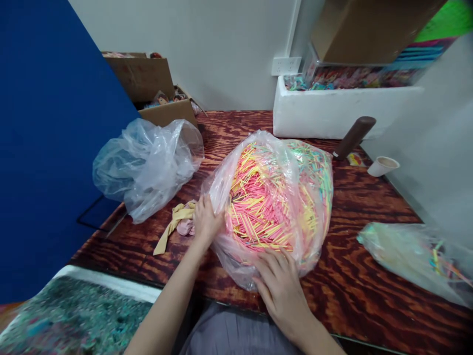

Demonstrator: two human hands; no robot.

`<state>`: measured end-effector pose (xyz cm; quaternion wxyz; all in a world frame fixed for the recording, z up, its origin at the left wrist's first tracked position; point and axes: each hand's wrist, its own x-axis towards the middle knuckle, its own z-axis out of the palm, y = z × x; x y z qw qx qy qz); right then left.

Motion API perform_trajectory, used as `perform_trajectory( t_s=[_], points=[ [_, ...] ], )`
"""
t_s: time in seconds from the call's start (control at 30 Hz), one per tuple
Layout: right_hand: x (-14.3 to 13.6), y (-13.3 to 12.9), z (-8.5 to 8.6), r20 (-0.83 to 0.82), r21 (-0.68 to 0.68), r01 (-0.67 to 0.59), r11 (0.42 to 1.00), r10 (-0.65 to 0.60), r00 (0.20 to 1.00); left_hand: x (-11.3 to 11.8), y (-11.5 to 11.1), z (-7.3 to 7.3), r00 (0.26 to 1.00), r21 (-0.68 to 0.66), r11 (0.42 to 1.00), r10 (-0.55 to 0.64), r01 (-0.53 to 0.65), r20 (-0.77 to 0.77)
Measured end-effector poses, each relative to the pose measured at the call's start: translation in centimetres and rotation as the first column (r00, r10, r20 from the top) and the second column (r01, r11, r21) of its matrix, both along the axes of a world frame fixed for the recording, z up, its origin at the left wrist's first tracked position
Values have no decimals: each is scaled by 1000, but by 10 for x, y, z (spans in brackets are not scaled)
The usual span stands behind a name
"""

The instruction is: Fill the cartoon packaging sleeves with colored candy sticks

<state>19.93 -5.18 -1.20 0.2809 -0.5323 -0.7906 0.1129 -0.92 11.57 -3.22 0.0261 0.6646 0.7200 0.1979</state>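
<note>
A large clear plastic bag (pixel 314 256) stands open on the table, filled with short thin sticks (pixel 254 202), mostly pink and yellow, with green and blue ones at the right. At its left side my left hand (pixel 207 219) is closed on the edge of the bag. My right hand (pixel 279 281) lies on the near rim with its fingers spread, its fingertips by the sticks. Just left of my left hand lies a yellow and pink cloth (pixel 172 227).
Crumpled clear bag (pixel 148 162) at left, before a cardboard box (pixel 170 113). White foam box (pixel 314 113), brown cylinder (pixel 354 138) and paper cup (pixel 382 166) at back right. Another bag (pixel 399 246) lies right. Blue panel (pixel 55 123) at left; dark wood-grain table (pixel 354 281).
</note>
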Motion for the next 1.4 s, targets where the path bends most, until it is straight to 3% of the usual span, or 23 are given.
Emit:
perform_trajectory(
  t_s=[0.1,0.23,0.37,0.47,0.57,0.73,0.93,1.17,1.4],
  points=[
    [-9,-3,-15,-24,24,128,991,-128,992,14,27,12,999,-25,999,-30,30,-14],
    [-14,-8,-32,11,41,173,984,-174,985,30,62,13,994,-108,994,-26,15,-106],
    [-10,-13,-37,-24,104,234,967,-233,972,14,79,9,990,-177,983,25,-49,-138],
    [1,-11,-32,-136,158,403,901,-385,913,-5,88,8,993,-282,958,18,-51,-119],
    [17,3,-32,-250,145,591,793,-548,798,-14,93,6,996,-369,929,-30,-5,-89],
    [32,36,-56,-321,0,737,676,-698,640,-12,88,0,994,-407,912,-86,48,-74],
    [34,68,-71,-396,66,797,600,-718,573,-11,75,-4,996,-351,935,-70,47,-53],
    [45,84,-74,-343,118,801,587,-733,587,3,57,-17,994,-207,972,109,-109,-14],
    [67,103,-77,-299,126,794,595,-740,602,30,47,-22,980,-124,975,192,-184,57]
  ],
)
